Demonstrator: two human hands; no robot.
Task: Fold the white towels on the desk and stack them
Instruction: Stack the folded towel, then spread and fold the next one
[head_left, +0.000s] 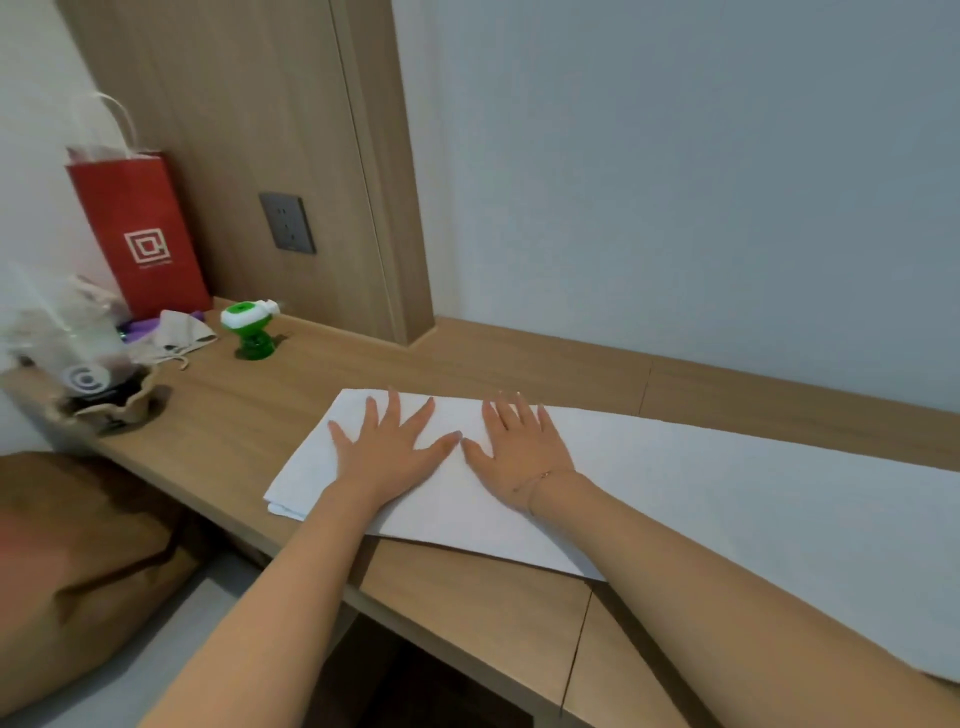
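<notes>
The wooden worktop (467, 364) carries the white towel (727, 499), seemingly doubled at its left end. The left hand (392, 449) and right hand (522, 444) press it flat, fingers spread: smoothing step. Next likely needs another fold.

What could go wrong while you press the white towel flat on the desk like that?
The white towel reaches the desk front edge near the right forearm, so a sideways push could slide it off. Both hands, left hand and right hand, press near one end only, so wrinkles might stay further right. A wide sweep left might knock the green bottle.
</notes>
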